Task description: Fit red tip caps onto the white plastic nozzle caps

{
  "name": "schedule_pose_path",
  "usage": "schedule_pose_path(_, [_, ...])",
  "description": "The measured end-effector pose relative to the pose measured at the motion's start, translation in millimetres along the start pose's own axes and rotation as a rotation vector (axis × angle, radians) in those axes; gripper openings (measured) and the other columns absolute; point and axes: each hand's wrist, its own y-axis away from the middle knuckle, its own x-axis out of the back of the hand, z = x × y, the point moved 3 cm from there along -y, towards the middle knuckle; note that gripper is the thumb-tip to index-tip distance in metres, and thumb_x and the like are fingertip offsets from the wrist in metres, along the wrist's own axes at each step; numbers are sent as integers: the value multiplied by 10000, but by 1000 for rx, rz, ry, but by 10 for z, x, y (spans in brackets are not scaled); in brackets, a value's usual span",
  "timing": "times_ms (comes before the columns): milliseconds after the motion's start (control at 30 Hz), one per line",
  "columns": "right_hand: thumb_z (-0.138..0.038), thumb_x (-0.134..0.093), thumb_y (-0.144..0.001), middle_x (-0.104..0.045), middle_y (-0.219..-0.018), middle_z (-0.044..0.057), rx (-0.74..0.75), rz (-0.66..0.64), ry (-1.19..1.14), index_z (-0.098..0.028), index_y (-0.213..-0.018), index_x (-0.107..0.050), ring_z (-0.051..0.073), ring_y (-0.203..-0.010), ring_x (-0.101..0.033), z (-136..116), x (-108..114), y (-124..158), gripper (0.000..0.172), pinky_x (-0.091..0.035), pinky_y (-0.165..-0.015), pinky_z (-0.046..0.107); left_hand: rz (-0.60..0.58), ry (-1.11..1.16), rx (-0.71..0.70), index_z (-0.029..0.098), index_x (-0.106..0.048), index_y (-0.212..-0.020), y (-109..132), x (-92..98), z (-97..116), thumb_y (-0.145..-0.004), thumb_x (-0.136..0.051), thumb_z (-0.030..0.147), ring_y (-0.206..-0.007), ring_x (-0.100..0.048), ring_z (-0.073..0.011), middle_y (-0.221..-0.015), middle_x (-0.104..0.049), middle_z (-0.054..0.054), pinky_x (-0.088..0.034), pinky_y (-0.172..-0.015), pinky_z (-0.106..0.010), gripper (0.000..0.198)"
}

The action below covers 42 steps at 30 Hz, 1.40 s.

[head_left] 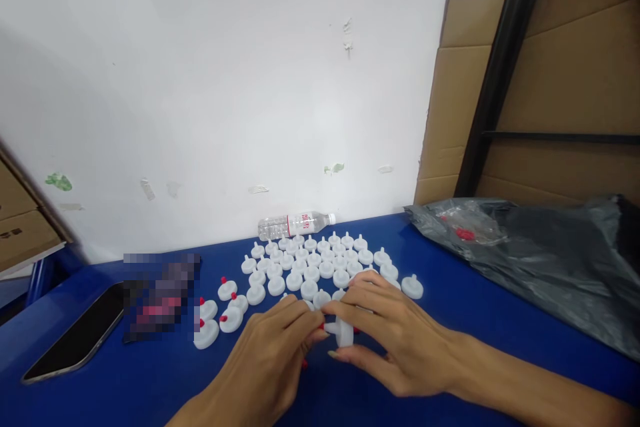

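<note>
My right hand point(400, 337) grips a white plastic nozzle cap point(345, 333) by its disc, thumb below and fingers above, with the nozzle pointing left. In my left hand point(265, 347) the fingers pinch a small red tip cap point(322, 326) against the nozzle's end; whether it is seated I cannot tell. Beyond both hands stand many white nozzle caps point(311, 273) with bare nozzles, some hidden by my hands. Left of them is a small group of white nozzle caps with red tips point(231, 319). Another bit of red point(305, 364) shows beside my left hand.
A clear water bottle point(295, 223) lies along the wall behind the caps. Grey plastic sheeting point(530, 273) covers the table's right, with a clear bag of red pieces point(466, 233) on it. At left lie a phone point(77, 337) and a blurred pouch point(167, 297).
</note>
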Motion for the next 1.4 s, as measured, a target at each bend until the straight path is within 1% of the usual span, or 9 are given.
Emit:
schedule_pose_path(200, [-326,-564,-1018,-655,-953,89,46,-16,37,-113,-1256,-578,213,-862,-603,0,-9,-3,320,-480,-914,413,-31,34,63,205,-500,-791,7,-18,10,-1000,-384,75,-635,-504,-160,-736,-592,-20,-336,-557,-290,271])
schedule_pose_path(367, [-343,-579,-1021,-673,-988,77,12,21,61,-140,-1314,-557,204,-892,-626,-4,0,-34,357,-447,-990,422,-2,71,65,209,-562,-895,-27,54,30,-1034,-430,141,-685,-534,-157,-779,-604,-7,-364,-595,-283,203])
schedule_pose_path(467, [-418,-602,-1007,-684,-1033,78,-17,62,54,-158,-1378,-519,208,-927,-641,-19,9,-61,461,-420,-1026,442,-8,75,73,210,-567,-942,-50,157,24,-1023,-466,173,-719,-555,-154,-809,-608,-4,-394,-632,-278,135])
schedule_pose_path(567, [-490,-643,-967,-688,-1073,79,-60,45,22,-176,-1402,-509,225,-966,-644,3,19,-74,552,-417,-1019,450,34,-7,41,201,-506,-814,-53,329,-83,-1008,-421,158,-653,-503,-148,-728,-552,1,-351,-601,-283,216])
schedule_pose_path(667, [-404,-633,-986,-694,-1077,67,-101,30,4,-195,-1341,-554,218,-980,-639,60,40,-65,420,-422,-996,426,59,-207,23,210,-379,-659,-52,539,-297,-978,-417,190,-559,-404,-146,-592,-432,19,-257,-565,-313,322])
schedule_pose_path(800, [-272,-576,-1014,-690,-1043,52,-103,51,5,-202,-1211,-621,194,-950,-634,105,49,-48,214,-421,-972,401,-259,-456,366,204,-336,-568,-48,686,-626,-943,-440,276,-498,-369,-144,-518,-433,15,-228,-558,-323,395])
schedule_pose_path(933, [-190,-540,-1011,-674,-1011,42,-81,44,-4,-196,-1156,-635,175,-934,-624,102,23,-52,174,-412,-973,390,-484,-462,531,209,-464,-586,-37,683,-657,-881,-465,248,-577,-487,-185,-600,-561,-11,-244,-562,-315,297])
schedule_pose_path(1100, [-167,-524,-1009,-667,-996,38,-83,45,3,-196,-1122,-642,168,-926,-615,101,21,-59,166,-412,-960,377,-544,-394,580,241,-625,-730,26,622,-625,-852,-503,263,-684,-570,-230,-734,-653,-30,-284,-581,-315,174])
schedule_pose_path(1400, [-160,-530,-996,-667,-990,36,-84,32,-1,-195,-1110,-652,167,-918,-612,104,19,-46,171,-417,-947,367,-636,-372,653,225,-545,-663,57,616,-683,-835,-480,255,-678,-571,-232,-726,-655,-41,-280,-582,-325,187])
